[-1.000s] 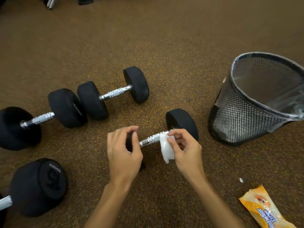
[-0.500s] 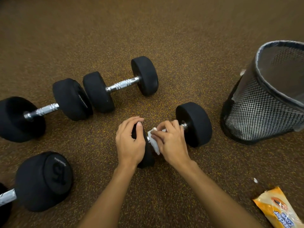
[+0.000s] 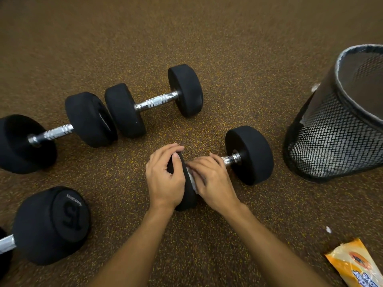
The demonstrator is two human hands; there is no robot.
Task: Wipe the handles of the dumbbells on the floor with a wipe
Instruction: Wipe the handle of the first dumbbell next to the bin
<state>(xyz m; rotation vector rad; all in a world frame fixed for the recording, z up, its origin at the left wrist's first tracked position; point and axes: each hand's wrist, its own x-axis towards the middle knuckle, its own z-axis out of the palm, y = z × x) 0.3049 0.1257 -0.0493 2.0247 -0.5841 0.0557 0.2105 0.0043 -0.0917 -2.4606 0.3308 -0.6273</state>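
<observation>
Right hand (image 3: 211, 179): fingers curled over the chrome knurled handle (image 3: 231, 158) of the nearest black rubber-headed dumbbell (image 3: 250, 154), pressing a white wipe (image 3: 192, 181) round the metal. Only a sliver of wipe visible, at the left end of the bar, against the left head. Left hand (image 3: 165, 179): fingers and thumb wrapped over the rim of that left head, steadying it on the speckled brown rubber floor (image 3: 228, 59). Bare chrome visible only at the right end, just beside the right head.

Step in hand, as judged: wiping along this handle, right end probably not yet reached.

For a clean result:
- Keep the wipe wrapped round the bar, not merely laid on top.
- Draw it rightward up to the collar.
- Twist while sliding, to work into the knurling and reach the underside.
- Keep the left head pinned against rolling.

Further out, left: far black dumbbell (image 3: 154, 102), its left head almost touching the second black dumbbell (image 3: 51, 133); near left, a black dumbbell marked "15" (image 3: 51, 224). Whether already wiped: not determinable.

Right: black wire-mesh waste bin (image 3: 331, 146), near the right head.

Near right: orange plastic packet (image 3: 356, 266) lying on the floor.
</observation>
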